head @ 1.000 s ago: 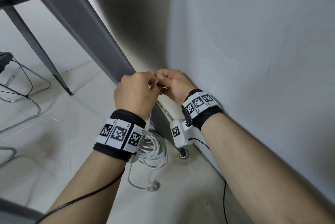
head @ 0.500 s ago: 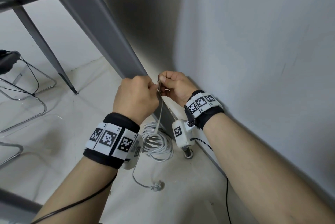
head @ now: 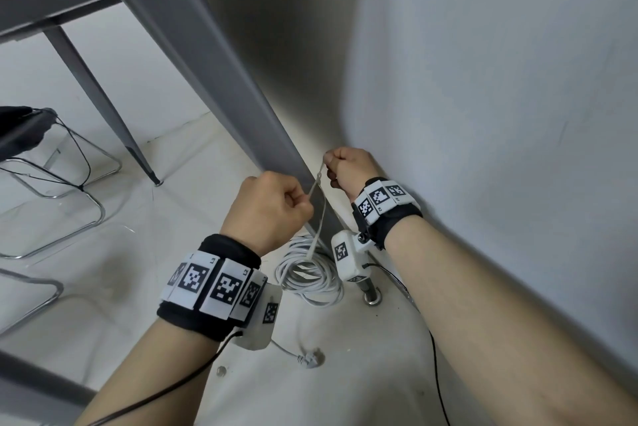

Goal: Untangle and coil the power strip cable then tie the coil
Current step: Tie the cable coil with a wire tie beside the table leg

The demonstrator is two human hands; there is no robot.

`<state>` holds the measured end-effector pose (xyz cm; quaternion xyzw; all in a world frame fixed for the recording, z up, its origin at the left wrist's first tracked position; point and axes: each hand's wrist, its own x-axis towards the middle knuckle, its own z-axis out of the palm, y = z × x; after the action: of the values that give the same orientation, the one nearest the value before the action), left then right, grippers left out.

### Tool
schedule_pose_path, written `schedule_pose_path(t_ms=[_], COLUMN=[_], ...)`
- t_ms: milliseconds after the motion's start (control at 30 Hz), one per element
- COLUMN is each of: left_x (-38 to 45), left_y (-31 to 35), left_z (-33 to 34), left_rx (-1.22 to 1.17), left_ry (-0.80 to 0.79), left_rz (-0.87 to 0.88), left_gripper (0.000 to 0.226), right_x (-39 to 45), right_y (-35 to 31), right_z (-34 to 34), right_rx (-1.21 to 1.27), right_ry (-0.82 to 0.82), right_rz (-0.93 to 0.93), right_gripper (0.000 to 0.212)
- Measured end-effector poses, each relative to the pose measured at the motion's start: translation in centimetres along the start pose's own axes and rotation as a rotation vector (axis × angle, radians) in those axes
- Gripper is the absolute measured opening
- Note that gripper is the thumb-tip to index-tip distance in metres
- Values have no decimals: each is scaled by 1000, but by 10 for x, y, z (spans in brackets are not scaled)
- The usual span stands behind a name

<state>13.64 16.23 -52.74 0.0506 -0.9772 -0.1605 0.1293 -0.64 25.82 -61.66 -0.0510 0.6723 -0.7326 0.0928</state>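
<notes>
Below, white cable coil (head: 310, 275) in neat loops, its thin tie (head: 319, 199) pinched taut, seemingly knotted, between both hands' fingers (head: 299, 202)

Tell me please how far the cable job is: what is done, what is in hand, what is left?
Done: the cable lies coiled on the floor, its plug loose beside it. In hand: the left hand and right hand each pinch an end of a thin tie that runs down to the coil. Left: the tie looks not yet tight, so the knot remains.
</notes>
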Motion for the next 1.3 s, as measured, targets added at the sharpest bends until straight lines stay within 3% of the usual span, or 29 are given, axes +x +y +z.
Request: schedule_pose_path(t_ms=[167, 533, 800, 933, 1133, 1300], left_x=[-4, -4, -3, -2, -1, 1], left_y=[-3, -10, -15, -15, -17, -26], left_z=[-2, -2, -1, 2, 1, -3], left_rx=[-3, -56, -121, -136, -318, -420], left_ry=[-62, -94, 12, 31, -35, -64], left_rz=[8, 24, 6, 5, -65, -110], left_gripper=[24, 23, 20, 19, 26, 31], right_x=[8, 7, 7, 6, -3, -4], right_y=[7, 11, 1, -2, -20, -21], right_z=[-1, 6, 4, 7, 19, 19], right_rx=[-103, -149, -26, 103, 170, 111], right_ry=[33, 102, -28, -43, -97, -113], right_rz=[94, 171, 211, 227, 301, 228], right_gripper=[15, 28, 13, 23, 17, 8])
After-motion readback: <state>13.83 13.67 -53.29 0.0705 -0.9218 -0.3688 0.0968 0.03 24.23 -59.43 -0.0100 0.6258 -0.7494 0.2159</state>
